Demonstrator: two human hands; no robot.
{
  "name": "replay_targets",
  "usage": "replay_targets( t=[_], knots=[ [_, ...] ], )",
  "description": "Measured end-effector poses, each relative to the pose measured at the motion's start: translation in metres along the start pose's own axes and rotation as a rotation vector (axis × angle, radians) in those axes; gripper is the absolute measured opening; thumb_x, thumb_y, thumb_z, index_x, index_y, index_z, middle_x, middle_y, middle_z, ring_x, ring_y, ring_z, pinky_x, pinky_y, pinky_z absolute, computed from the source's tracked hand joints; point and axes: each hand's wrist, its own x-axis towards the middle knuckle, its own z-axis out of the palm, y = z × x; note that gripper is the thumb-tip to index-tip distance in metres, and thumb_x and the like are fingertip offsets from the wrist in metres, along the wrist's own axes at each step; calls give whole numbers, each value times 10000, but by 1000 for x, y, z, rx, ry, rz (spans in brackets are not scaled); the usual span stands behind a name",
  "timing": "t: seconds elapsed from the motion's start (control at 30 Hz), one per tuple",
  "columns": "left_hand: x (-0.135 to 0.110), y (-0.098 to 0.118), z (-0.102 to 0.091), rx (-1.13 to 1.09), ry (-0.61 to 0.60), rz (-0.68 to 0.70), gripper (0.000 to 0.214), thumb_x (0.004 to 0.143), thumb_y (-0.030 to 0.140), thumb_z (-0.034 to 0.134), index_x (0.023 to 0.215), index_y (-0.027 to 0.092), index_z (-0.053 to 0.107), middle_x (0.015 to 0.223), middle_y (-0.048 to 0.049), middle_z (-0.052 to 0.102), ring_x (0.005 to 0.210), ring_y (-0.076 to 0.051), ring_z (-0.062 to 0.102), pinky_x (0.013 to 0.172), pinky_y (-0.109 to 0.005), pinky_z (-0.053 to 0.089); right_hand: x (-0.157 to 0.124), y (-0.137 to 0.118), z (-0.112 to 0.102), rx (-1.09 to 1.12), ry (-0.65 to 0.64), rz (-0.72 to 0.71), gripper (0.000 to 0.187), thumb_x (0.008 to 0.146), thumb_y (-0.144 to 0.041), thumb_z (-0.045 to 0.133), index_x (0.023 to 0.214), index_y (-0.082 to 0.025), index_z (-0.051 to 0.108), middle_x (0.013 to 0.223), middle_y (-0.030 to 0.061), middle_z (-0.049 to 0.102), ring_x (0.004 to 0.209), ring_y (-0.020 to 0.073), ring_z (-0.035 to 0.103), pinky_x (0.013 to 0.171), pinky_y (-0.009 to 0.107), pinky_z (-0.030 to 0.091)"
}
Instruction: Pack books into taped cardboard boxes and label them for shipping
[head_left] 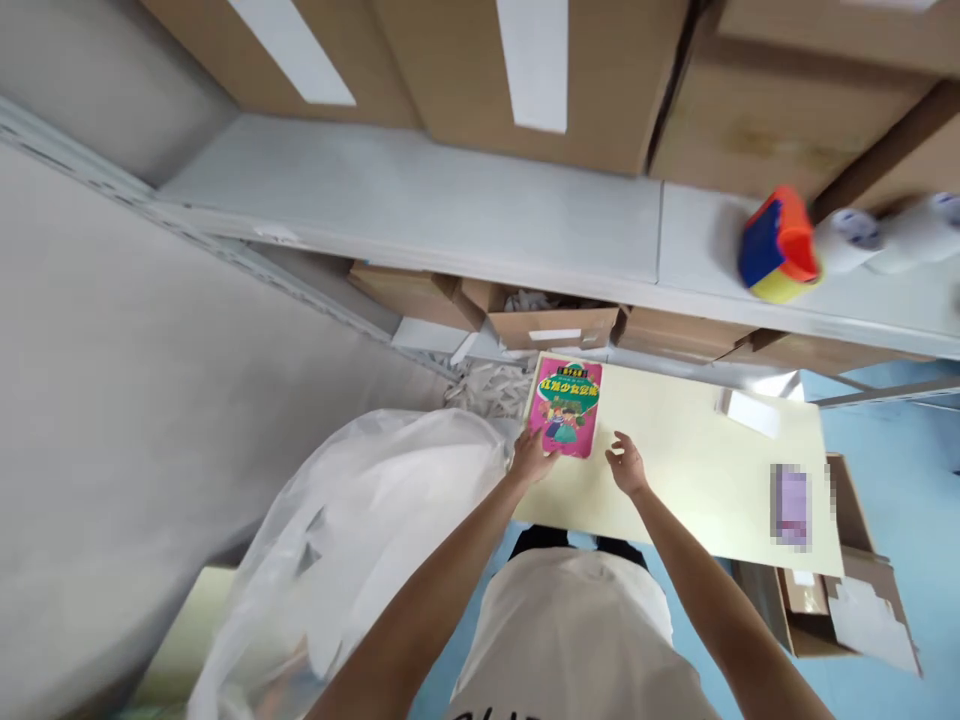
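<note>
A pink book (566, 404) with a green title band and cartoon figures lies flat at the far left corner of a pale yellow table (697, 470). My left hand (529, 458) rests on the book's near left corner, fingers laid on it. A little to the right, my right hand (626, 464) hovers just above the table, fingers spread and holding nothing, close to the book's near right corner.
A large clear plastic bag (360, 540) bulges at the table's left. A white slip (752, 412) lies on the table. Open cardboard boxes (547, 322) sit under a grey shelf (420, 200) holding a red-blue-yellow tape dispenser (776, 245) and tape rolls (851, 238). Another box (840, 600) stands on the blue floor.
</note>
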Motion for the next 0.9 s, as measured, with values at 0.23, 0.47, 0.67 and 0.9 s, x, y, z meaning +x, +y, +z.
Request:
replay_targets(
  t=[0.23,0.47,0.67,0.9],
  knots=[
    [20,163,-32,-470,-221,437,518,722,475,735,1166,218,662,1227,-116,678,1071,-287,667,922,-423,537,53,-50,-198,170,298,-323,363,858,-466,547,1103,-210,626,938,73,685,673,162,628,632,329,549],
    [64,358,-61,-512,88,656,632,830,536,634,1308,127,573,1416,-177,542,1272,-307,548,1065,-424,438,166,-120,-321,290,425,-285,641,733,-531,704,1250,-170,588,1226,158,644,1026,259,649,831,381,547],
    [67,412,-47,-656,19,546,610,948,625,351,1397,236,488,1514,-82,458,1417,-259,395,1099,-396,401,217,-132,-299,509,226,-317,510,796,-550,623,1109,-147,632,1035,118,717,1002,249,663,865,411,542],
    [26,397,-26,-765,35,543,547,992,584,244,1364,281,507,1449,-48,529,1335,-232,495,1019,-398,488,178,-110,-298,660,179,-426,515,776,-556,652,1124,-182,593,1139,107,699,1034,222,656,910,420,526]
  ],
)
